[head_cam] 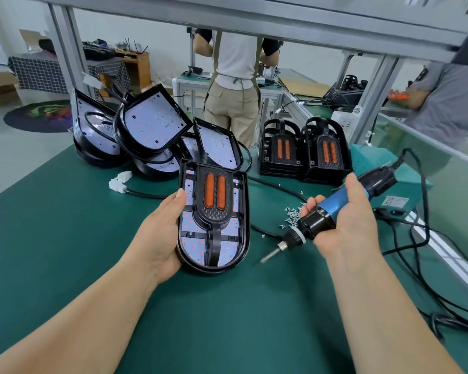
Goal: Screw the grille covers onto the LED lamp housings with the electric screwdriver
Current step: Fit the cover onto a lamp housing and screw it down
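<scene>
The left hand (162, 233) is holding a lamp housing mid-desk while the right hand (346, 220) is gripping the screwdriver beside it.

On the green-matted desk (65, 225), a heap of open black housings with white LED boards (152, 122) is lying toward the far left corner. The left hand is clasping the left rim of a black, arch-ended LED lamp housing (238, 238), thumb over the edge, with the black grille cover with two orange oblong lenses (214, 201) sitting in it. Right of it, the right hand's fingers are curling round the blue-and-black corded electric screwdriver (333, 209), its bit angling down-left, just off the housing's lower right edge. Small silver screws (292, 214) are lying scattered between housing and hand, and two stacks of black grille covers (303, 155) are standing near the far edge.
</scene>
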Tool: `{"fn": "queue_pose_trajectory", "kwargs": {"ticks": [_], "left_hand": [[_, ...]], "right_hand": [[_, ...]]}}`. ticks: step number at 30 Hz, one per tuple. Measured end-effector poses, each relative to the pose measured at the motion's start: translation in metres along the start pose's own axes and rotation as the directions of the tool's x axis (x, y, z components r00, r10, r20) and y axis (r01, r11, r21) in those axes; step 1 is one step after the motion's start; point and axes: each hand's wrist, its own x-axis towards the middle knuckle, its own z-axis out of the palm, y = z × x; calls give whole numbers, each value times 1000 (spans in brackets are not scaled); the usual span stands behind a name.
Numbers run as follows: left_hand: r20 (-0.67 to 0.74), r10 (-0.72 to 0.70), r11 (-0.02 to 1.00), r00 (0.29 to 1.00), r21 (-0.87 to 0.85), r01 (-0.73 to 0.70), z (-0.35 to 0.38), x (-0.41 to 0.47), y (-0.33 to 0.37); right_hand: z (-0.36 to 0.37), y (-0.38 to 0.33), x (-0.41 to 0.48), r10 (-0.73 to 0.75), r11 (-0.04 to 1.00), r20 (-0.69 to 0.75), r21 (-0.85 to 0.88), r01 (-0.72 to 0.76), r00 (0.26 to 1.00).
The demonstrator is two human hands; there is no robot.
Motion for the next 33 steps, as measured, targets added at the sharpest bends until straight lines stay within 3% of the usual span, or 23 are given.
{"fn": "queue_pose_trajectory", "kwargs": {"ticks": [6, 12, 16, 21, 29, 33], "left_hand": [[-21, -40, 998, 999, -46, 39, 1, -3, 6], [7, -56, 996, 998, -62, 56, -1, -6, 10], [17, -69, 995, 997, -74, 70, -3, -5, 10], [37, -80, 992, 996, -98, 83, -3, -5, 11], [22, -59, 990, 998, -128, 61, -11, 0, 14], [38, -62, 989, 997, -130, 67, -12, 1, 13]], "right_hand": [[-8, 1, 16, 49, 994, -68, -98, -56, 996], [-19, -4, 35, -65, 899, -95, -438, 16, 993], [-25, -2, 35, -180, 680, -27, -726, 104, 983], [-33, -5, 36, -261, 374, 102, -906, 198, 960], [-39, -18, 32, -222, -65, 180, -983, 169, 958], [-40, -19, 33, -179, -132, 172, -980, 150, 969]]}}
